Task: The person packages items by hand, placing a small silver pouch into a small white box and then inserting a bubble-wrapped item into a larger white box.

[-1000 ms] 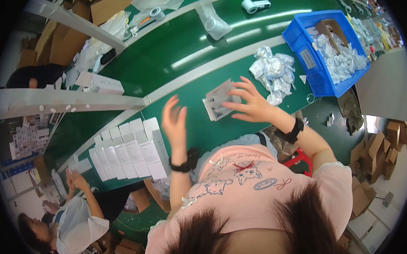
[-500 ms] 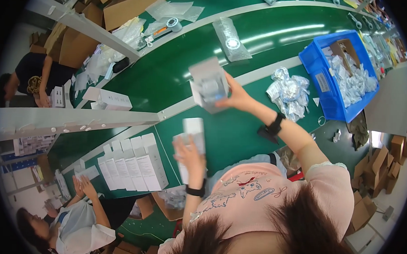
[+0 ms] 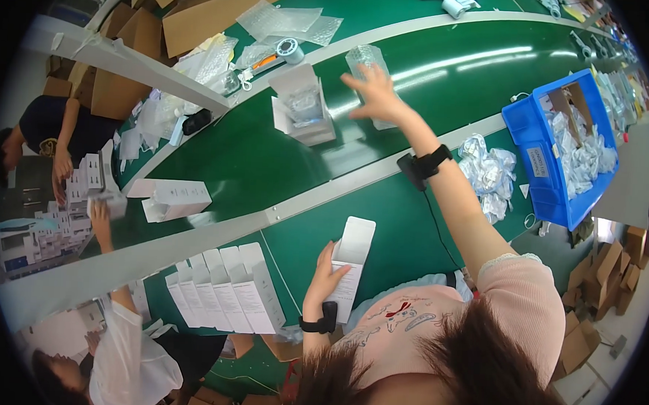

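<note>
My left hand grips a white carton from its left side, with the thumb across its front. The carton's flap stands open at the far end. Farther off, my right hand is stretched over the green belt with fingers spread and nothing held. Beneath it lies a clear bubble-wrap bag, largely covered by the hand; I cannot tell whether they touch. To the left of that hand, an open white box rests on the belt with a clear-wrapped item inside.
Several white cartons stand in a row at left. Another open carton lies on the belt. Silvery plastic-wrapped pieces and a blue bin are at right. Two people work at left. A metal rail runs along the belt.
My right hand has let go of the open white box, now on the belt, and moved over the bubble-wrap bag. My left hand has shifted right and nearer with the carton.
</note>
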A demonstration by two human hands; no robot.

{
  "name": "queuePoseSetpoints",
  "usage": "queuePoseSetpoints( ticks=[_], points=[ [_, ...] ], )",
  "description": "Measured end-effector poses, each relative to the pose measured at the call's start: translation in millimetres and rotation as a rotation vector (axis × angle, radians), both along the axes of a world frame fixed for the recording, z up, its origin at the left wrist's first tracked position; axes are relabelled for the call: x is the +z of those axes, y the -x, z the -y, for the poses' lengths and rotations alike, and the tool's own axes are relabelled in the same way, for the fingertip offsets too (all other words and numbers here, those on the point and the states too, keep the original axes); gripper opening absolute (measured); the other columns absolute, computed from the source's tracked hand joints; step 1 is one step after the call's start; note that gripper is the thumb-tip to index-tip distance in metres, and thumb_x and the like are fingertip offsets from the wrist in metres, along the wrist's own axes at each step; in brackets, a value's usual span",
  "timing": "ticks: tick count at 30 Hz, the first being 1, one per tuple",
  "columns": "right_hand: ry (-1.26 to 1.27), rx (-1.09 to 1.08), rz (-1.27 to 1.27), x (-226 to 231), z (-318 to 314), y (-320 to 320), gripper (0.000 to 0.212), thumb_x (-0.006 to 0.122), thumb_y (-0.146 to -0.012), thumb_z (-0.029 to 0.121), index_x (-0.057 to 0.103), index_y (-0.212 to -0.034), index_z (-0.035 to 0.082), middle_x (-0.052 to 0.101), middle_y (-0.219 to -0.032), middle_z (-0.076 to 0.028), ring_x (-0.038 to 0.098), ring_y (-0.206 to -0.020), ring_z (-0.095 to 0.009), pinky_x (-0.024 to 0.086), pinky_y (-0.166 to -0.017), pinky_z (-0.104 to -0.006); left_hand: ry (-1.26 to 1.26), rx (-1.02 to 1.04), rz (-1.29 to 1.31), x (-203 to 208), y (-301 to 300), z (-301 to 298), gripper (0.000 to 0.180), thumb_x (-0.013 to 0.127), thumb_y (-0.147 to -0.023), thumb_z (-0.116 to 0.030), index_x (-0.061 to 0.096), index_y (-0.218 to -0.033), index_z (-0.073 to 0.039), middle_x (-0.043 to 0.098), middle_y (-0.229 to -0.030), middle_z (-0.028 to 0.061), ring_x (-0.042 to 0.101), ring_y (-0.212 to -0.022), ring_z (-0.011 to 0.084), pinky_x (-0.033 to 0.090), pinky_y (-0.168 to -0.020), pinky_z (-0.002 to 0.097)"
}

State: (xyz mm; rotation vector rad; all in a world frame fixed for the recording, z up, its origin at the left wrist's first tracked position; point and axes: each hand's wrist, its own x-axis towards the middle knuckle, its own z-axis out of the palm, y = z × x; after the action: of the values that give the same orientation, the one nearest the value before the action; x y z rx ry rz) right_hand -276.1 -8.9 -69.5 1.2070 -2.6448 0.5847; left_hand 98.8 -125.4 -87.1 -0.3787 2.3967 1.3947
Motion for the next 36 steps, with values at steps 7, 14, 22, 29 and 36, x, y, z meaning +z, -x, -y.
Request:
queuePoseSetpoints(
  ticks=[7,14,22,29,36],
  points=[
    [-0.120,-0.456,0.508,-34,17,67,0.090,0.073,-0.060,0.030,0.025,-0.135,0.022,0.042,-0.118,-0.026,0.044,-0.103,-0.044,0.038,-0.090,-0.0447,-0.482,0.489,-0.329,78,69,-29,0.078,0.072,-0.064,-0.016,0.031,-0.129,-0.004,0.035,-0.127,0.0125,0.037,-0.118,0.0251,0.029,-0.098,0.0348],
    [0.430,-0.086,1.009,-23,-57,40,0.083,0.062,-0.065,0.013,0.021,-0.136,0.016,0.042,-0.118,-0.020,0.048,-0.103,-0.033,0.043,-0.082,-0.0368,-0.101,0.207,-0.477,86,91,-57,0.072,0.074,-0.060,-0.013,0.038,-0.123,-0.006,0.037,-0.125,0.0153,0.038,-0.115,0.0284,0.033,-0.095,0.0364],
    [1.298,-0.172,1.046,102,-193,-86,0.068,0.056,-0.069,0.002,0.025,-0.129,0.009,0.043,-0.115,-0.011,0.048,-0.100,-0.021,0.044,-0.082,-0.0318,-0.198,0.265,-0.626,74,108,-111,0.059,0.076,-0.059,-0.010,0.035,-0.100,-0.006,0.042,-0.122,0.0192,0.046,-0.105,0.0358,0.037,-0.091,0.0386],
    [1.362,-0.608,0.406,123,-143,-182,0.064,0.066,-0.070,0.006,0.027,-0.121,0.007,0.043,-0.111,-0.012,0.046,-0.103,-0.024,0.041,-0.086,-0.0346,-0.154,0.365,-0.575,72,97,-151,0.062,0.077,-0.060,-0.008,0.029,-0.100,-0.007,0.036,-0.127,0.0255,0.045,-0.109,0.0356,0.037,-0.091,0.0388],
    [0.708,-0.269,-0.024,100,-135,-219,0.049,0.069,-0.068,0.011,0.042,-0.110,0.007,0.051,-0.101,-0.016,0.052,-0.091,-0.033,0.045,-0.073,-0.0364,-0.079,0.420,-0.707,62,91,-147,0.062,0.076,-0.061,-0.007,0.028,-0.101,-0.007,0.032,-0.128,0.0286,0.042,-0.111,0.0358,0.035,-0.092,0.0401]
  ],
)
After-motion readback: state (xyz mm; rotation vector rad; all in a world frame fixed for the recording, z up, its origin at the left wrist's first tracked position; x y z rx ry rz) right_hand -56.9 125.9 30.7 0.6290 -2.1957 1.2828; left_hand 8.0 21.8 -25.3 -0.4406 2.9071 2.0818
